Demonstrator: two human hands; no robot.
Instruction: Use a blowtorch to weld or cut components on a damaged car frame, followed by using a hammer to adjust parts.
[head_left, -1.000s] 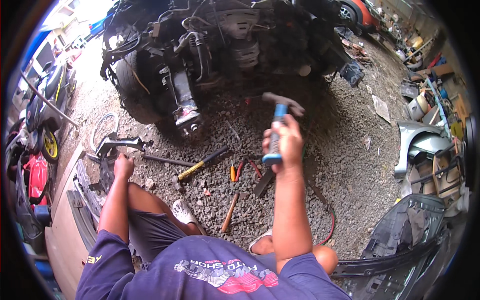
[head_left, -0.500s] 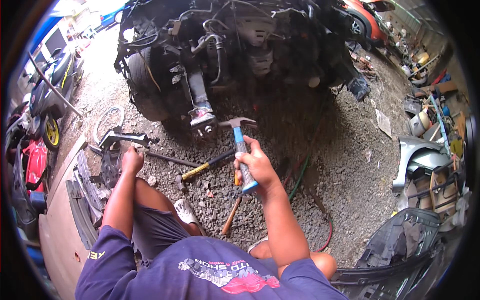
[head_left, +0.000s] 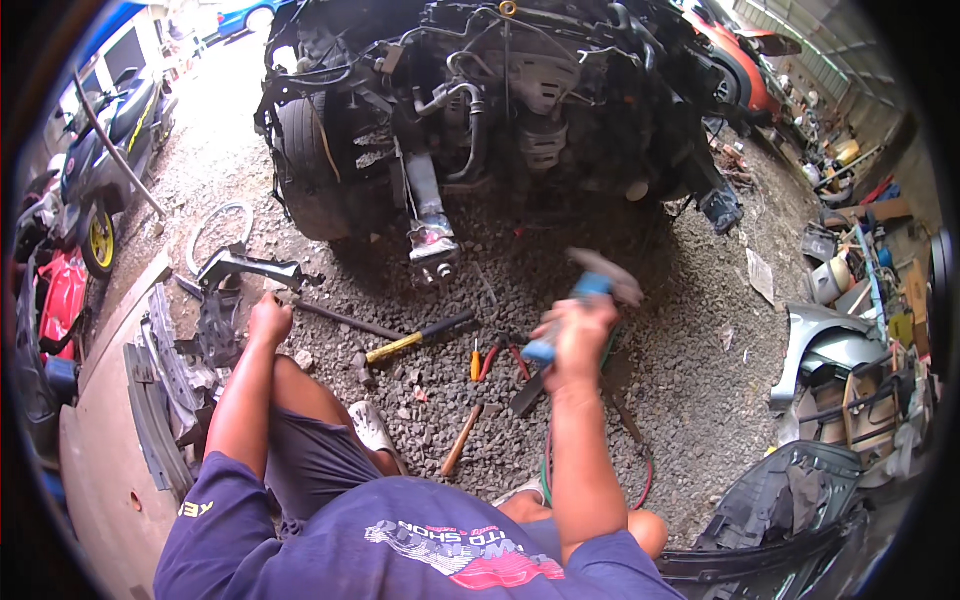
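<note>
My right hand (head_left: 578,335) is wrapped round the blue and grey handle of a hammer (head_left: 597,278); hand and hammer are smeared by motion, raised above the gravel right of the middle. My left hand (head_left: 270,320) is closed in front of my left knee, beside a black metal bracket (head_left: 250,265). Whatever its fingers hold is hidden. Ahead of me stands the stripped end of a vehicle (head_left: 500,90), with a grey metal rail (head_left: 428,200) jutting toward me, its bolted end bare and scuffed.
On the gravel lie a yellow-and-black-handled hammer (head_left: 420,335), a wooden-handled hammer (head_left: 461,440), an orange-handled screwdriver (head_left: 475,363) and red-handled pliers (head_left: 505,352). A silver fender (head_left: 815,340) and scrap parts line the right. A motorcycle (head_left: 115,150) stands at the left.
My right hand has swung the hammer to the right, away from the metal rail, uncovering the screwdriver and pliers. My left hand has stayed almost in place. The view has shifted slightly.
</note>
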